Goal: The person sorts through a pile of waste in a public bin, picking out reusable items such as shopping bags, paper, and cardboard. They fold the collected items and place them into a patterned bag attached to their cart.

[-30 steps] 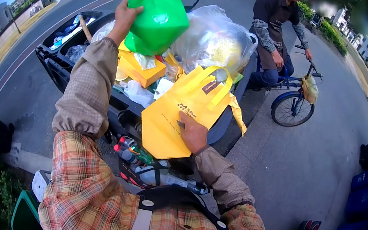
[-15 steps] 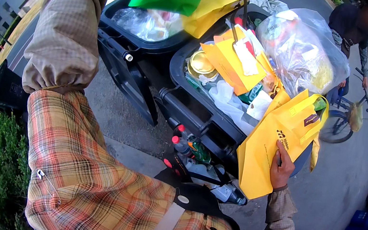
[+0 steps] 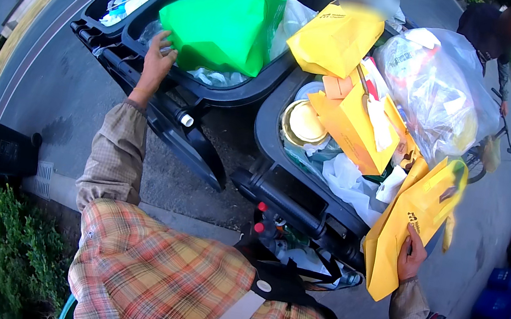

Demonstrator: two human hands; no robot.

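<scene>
My left hand (image 3: 156, 67) is at the lower left side of a green bag (image 3: 227, 25), its fingers spread and nothing gripped; whether the fingertips touch the bag I cannot tell. The bag rests in the open middle bin (image 3: 256, 95), on top of clear plastic. At the right, my right hand (image 3: 413, 254) is closed at the side of a yellow bag (image 3: 401, 233), index finger lying along its face. That bag hangs at the near right edge of another full bin (image 3: 268, 121), which holds an open yellow paper bag (image 3: 357, 129) and a round tin (image 3: 304, 124).
Another yellow bag (image 3: 338, 39) and a large clear sack (image 3: 433, 94) top the right bin. Bottles (image 3: 266, 218) hang in front of me below it. A person (image 3: 489, 36) with a bicycle (image 3: 499, 141) is at the far right. A dark bin (image 3: 3, 149) stands left.
The green bag has come down into the middle bin. My left arm has drawn back from its high reach, and the hand now shows beside the bag. My right hand stays on the yellow bag.
</scene>
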